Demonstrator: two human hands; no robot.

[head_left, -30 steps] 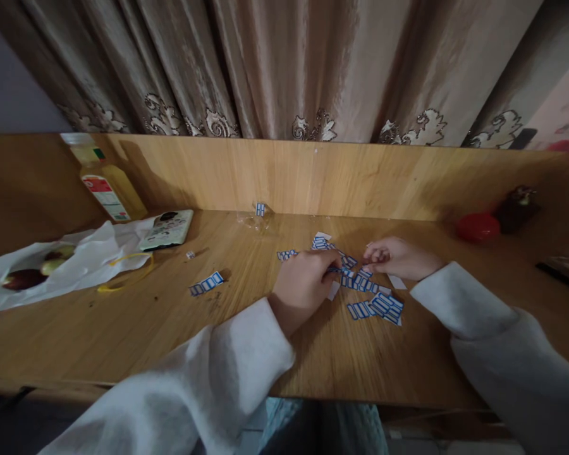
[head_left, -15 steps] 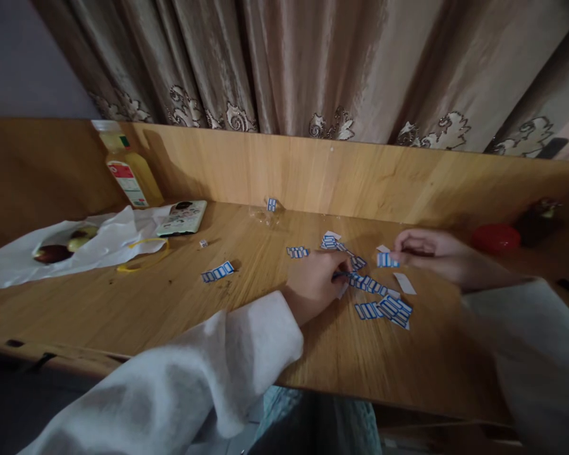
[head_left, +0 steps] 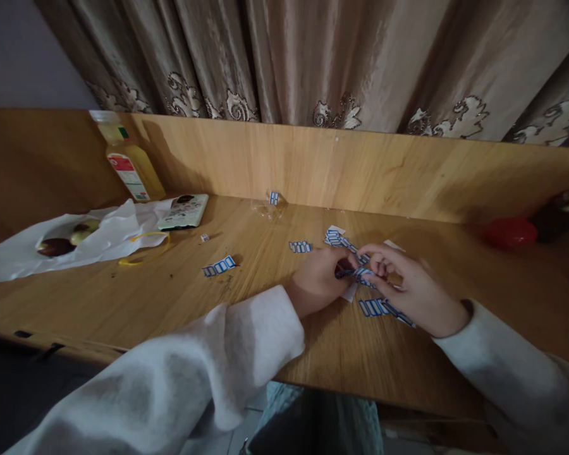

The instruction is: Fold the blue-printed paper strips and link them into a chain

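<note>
Over the wooden table, my left hand [head_left: 318, 278] is closed, its thumb and fingers pinching a blue-and-white printed paper strip [head_left: 365, 278]. My right hand [head_left: 410, 287] meets it from the right, its fingertips closed on the strip's other end; whether it holds a second piece is hidden. More printed strips lie around the hands: a pile [head_left: 337, 239] beyond them, a small strip [head_left: 300, 246] behind my left hand, and a cluster [head_left: 377, 308] partly under my right hand. Another strip [head_left: 219, 266] lies apart on the left.
On the left stand a bottle of yellow liquid [head_left: 130, 164], a patterned flat box [head_left: 184, 212], and fruit [head_left: 57, 247] on a white plastic bag [head_left: 14, 256] beside a yellow loop [head_left: 145, 258]. A red object [head_left: 509, 233] sits right. The wooden back panel [head_left: 246, 158] borders the table.
My right hand has moved left and toward me, bringing a blue-and-white strip from the right side up to my left hand. My left hand stays nearly in place. The view has shifted slightly.
</note>
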